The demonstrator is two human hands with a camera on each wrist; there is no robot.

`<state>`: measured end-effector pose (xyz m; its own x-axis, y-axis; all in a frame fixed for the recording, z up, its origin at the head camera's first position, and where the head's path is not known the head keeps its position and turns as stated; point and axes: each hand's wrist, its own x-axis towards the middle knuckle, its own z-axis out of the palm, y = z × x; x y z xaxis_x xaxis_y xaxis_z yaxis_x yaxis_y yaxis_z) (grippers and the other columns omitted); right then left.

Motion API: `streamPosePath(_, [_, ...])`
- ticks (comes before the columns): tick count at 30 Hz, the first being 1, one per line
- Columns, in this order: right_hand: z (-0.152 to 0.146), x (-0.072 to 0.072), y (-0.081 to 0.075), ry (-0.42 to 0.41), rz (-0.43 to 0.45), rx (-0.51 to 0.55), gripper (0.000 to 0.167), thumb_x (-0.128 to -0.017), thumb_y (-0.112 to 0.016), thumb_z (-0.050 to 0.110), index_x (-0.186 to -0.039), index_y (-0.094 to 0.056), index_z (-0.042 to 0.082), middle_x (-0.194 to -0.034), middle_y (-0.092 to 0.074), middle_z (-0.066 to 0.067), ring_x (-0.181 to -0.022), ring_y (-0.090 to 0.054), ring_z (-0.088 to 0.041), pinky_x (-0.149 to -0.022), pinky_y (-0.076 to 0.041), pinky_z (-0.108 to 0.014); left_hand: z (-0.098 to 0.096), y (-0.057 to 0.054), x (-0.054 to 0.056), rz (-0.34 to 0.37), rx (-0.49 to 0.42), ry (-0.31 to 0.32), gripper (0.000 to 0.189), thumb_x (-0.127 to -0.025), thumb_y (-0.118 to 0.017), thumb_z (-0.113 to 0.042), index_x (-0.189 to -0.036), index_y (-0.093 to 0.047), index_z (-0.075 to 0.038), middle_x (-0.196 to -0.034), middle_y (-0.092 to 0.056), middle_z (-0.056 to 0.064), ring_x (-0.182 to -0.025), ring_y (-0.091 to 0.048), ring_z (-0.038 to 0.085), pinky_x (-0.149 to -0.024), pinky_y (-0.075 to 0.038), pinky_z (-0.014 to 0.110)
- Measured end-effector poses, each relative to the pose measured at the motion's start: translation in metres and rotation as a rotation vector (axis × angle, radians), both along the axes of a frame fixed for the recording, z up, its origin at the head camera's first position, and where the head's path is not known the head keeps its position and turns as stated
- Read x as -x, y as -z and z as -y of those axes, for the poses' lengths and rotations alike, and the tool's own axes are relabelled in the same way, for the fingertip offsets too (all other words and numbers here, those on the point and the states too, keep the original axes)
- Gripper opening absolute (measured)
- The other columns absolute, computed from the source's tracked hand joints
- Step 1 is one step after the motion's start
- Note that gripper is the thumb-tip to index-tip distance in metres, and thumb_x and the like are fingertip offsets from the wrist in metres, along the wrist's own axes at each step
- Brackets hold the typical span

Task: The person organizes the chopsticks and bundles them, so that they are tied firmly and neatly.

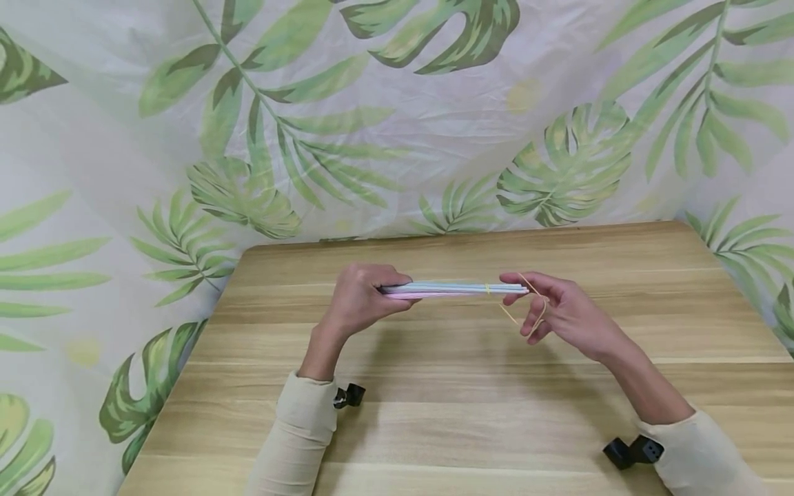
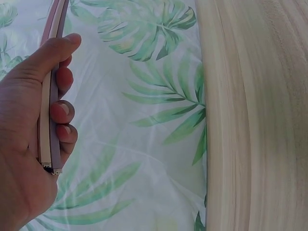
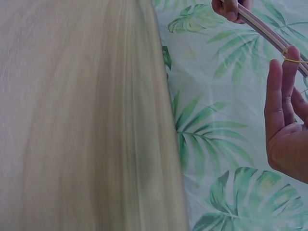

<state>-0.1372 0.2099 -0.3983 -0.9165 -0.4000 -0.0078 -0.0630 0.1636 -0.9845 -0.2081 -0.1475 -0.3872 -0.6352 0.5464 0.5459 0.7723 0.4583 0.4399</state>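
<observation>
A slim bundle of pastel sticks (image 1: 449, 288), bluish above and pink below, is held level over the table. My left hand (image 1: 361, 301) grips its left end, thumb on top; in the left wrist view the fingers wrap around the sticks (image 2: 54, 113), whose squared ends show by the palm. A yellow band (image 1: 487, 288) circles the bundle toward its right end. At that end is my right hand (image 1: 567, 308), fingers spread, with a thin rubber band (image 1: 546, 300) looped over them. In the right wrist view, two fingers (image 3: 275, 103) stand nearly straight beside the bundle.
A wood-grain table (image 1: 446, 427) lies beneath both hands. Behind and beside it hangs a white leaf-patterned cloth (image 1: 434, 131). Small black devices (image 1: 633, 452) are worn at both sleeve cuffs.
</observation>
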Motion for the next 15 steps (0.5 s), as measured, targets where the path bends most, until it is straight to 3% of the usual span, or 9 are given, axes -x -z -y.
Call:
streamPosePath(3, [-0.007,-0.001,-0.002,-0.021,-0.029,-0.04,0.061,-0.106,-0.058,0.037,-0.155,-0.051,0.003,-0.125,-0.07,-0.015,-0.077,-0.074,-0.032,-0.07,-0.065,-0.045,-0.002,0.001,0.0,-0.002,0.004,0.011,0.014,-0.08,-0.095,-0.014,-0.091,-0.086,-0.013,-0.075,-0.077,-0.002,-0.059,-0.058,0.003,-0.056,-0.047,0.021])
streamPosePath(7, [-0.012,-0.002,-0.005,-0.045,-0.039,-0.084,0.046,-0.111,-0.058,0.02,-0.154,-0.053,0.003,-0.124,-0.069,-0.018,-0.076,-0.074,-0.033,-0.07,-0.065,-0.045,-0.005,0.001,0.0,-0.009,0.02,0.028,0.013,-0.08,-0.094,-0.013,-0.09,-0.086,-0.014,-0.074,-0.076,-0.003,-0.059,-0.056,0.002,-0.056,-0.045,0.02])
streamPosePath(11, [-0.012,-0.002,-0.007,-0.051,-0.04,-0.096,0.045,-0.107,-0.065,0.014,-0.15,-0.057,0.002,-0.132,-0.064,-0.028,-0.073,-0.075,-0.027,-0.07,-0.065,-0.043,-0.008,0.004,-0.001,-0.004,0.041,0.043,0.013,-0.08,-0.093,-0.012,-0.089,-0.085,-0.015,-0.073,-0.075,-0.004,-0.06,-0.055,0.002,-0.057,-0.043,0.019])
streamPosePath(15, [-0.004,-0.004,-0.008,-0.008,-0.062,-0.09,0.052,-0.096,-0.08,0.012,-0.144,-0.062,0.002,-0.133,-0.062,-0.029,-0.069,-0.075,-0.018,-0.069,-0.066,-0.041,-0.013,0.007,-0.004,0.01,0.046,0.053,0.012,-0.081,-0.091,-0.01,-0.089,-0.085,-0.016,-0.071,-0.071,-0.006,-0.059,-0.051,0.002,-0.056,-0.039,0.018])
